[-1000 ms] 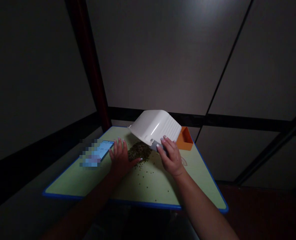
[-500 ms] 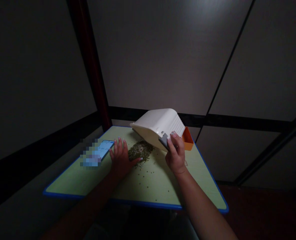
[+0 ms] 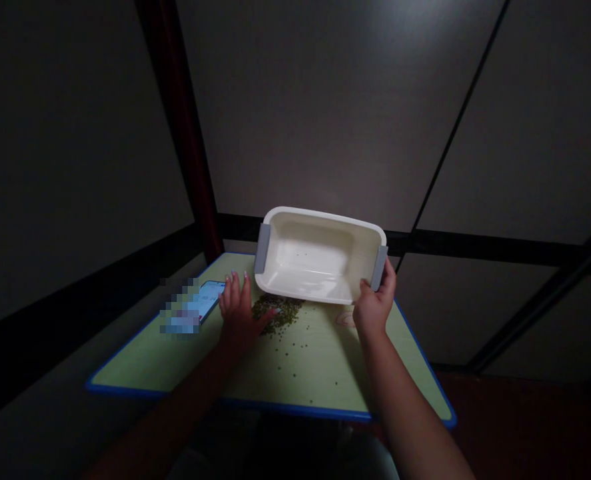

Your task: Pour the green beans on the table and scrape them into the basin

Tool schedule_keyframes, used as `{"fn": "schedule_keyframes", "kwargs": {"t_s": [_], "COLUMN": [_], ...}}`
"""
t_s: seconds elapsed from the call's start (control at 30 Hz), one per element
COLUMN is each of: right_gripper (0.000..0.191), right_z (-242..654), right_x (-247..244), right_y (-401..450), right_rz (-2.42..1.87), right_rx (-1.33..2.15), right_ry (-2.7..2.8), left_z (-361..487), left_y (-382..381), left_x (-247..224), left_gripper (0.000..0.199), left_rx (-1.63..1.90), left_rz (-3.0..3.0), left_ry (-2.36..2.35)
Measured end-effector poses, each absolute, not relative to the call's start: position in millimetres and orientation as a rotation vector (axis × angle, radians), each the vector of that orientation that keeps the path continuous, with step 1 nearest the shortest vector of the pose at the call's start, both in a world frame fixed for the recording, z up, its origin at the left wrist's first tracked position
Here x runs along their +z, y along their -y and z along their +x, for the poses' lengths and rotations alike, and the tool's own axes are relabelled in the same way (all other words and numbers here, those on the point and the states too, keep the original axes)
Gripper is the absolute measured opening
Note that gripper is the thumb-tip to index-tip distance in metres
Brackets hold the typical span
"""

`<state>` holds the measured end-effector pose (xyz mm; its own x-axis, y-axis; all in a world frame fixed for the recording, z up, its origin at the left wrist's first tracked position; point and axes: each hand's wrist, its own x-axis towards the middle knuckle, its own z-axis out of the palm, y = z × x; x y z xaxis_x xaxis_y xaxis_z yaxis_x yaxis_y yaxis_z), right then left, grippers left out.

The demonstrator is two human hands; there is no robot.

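A white plastic bin (image 3: 315, 257) with grey end handles is held up over the table, its mouth tipped toward me. A few small specks cling to its inside wall. My right hand (image 3: 375, 303) grips it by the right-end handle. Below the bin lies a pile of small green beans or seeds (image 3: 280, 317), with several strays scattered nearer to me. My left hand (image 3: 238, 313) is spread beside the pile's left side, thumb over its edge and fingers apart, holding nothing.
A phone with a lit screen (image 3: 208, 300) lies left of my left hand, partly pixelated. The light green table (image 3: 200, 363) has a blue rim. Close behind it rises a grey panelled wall (image 3: 295, 120), with a dark red post (image 3: 178, 127) at the left.
My right hand has turned the bin from mouth-down over the pile to mouth toward me. The orange box behind it is now hidden. My left hand has barely moved.
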<state>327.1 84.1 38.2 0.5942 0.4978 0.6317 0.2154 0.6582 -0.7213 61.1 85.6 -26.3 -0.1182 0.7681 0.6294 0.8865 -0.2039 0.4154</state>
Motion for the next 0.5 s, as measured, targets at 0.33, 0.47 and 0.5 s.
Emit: {"fn": "schedule_keyframes", "kwargs": {"t_s": [0.33,0.47,0.5], "right_gripper": [0.063,0.063,0.063], "right_z": [323.3,321.4,321.2], "right_x": [37.0,37.7,37.7], "right_y": [-83.4,-82.5,-82.4], "right_rz": [-0.84,-0.799,-0.799], "right_rx": [0.233,0.234,0.242], "right_ry": [1.081,1.131,1.129], "left_z": [60.4,58.6,58.2], "left_y": [-81.7,-80.3,-80.2], "left_x": [-24.4,-25.3,-25.8], "left_gripper": [0.096,0.089,0.087], "left_rx": [-1.304,-1.319,-1.326], "left_rz": [-2.099,-2.193,-2.213], "left_ry": [1.751,1.744,1.746]}}
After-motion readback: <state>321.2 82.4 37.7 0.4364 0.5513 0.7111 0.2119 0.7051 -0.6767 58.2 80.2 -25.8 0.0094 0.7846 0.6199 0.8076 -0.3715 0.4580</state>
